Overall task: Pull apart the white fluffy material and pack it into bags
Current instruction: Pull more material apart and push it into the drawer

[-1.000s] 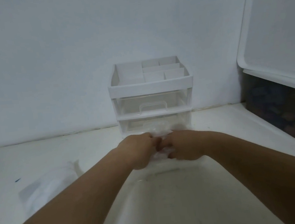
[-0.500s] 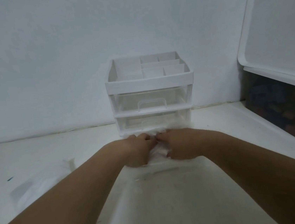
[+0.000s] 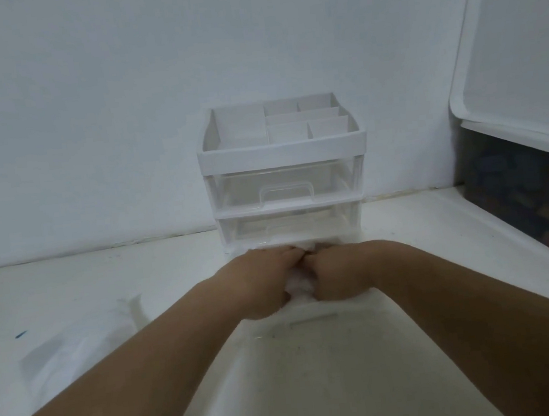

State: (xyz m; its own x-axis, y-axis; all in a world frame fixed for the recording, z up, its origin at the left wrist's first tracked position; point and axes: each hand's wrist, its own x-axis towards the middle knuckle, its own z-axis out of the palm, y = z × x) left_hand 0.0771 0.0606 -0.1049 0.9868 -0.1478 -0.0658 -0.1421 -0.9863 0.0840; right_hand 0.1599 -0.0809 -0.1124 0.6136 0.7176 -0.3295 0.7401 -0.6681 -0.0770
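My left hand (image 3: 263, 286) and my right hand (image 3: 337, 274) meet knuckle to knuckle just in front of the drawer unit. Both grip a small wad of white fluffy material (image 3: 300, 285), which shows only in the gap between them. Most of the wad is hidden by my curled fingers. They hover over the far rim of a clear plastic drawer tray (image 3: 313, 323) lying on the white table (image 3: 103, 282). A crumpled clear plastic bag (image 3: 77, 353) lies flat on the table to the left of my left forearm.
A white drawer unit (image 3: 285, 179) with a compartment top and clear drawers stands against the wall, right behind my hands. A large bin with a raised white lid (image 3: 518, 77) and dark contents stands at the right. A small blue mark (image 3: 20, 335) is on the table at left.
Both hands have stayed pressed together on the fluffy material, with only slight shifts. The view has dropped and moved a little closer to the drawer unit.
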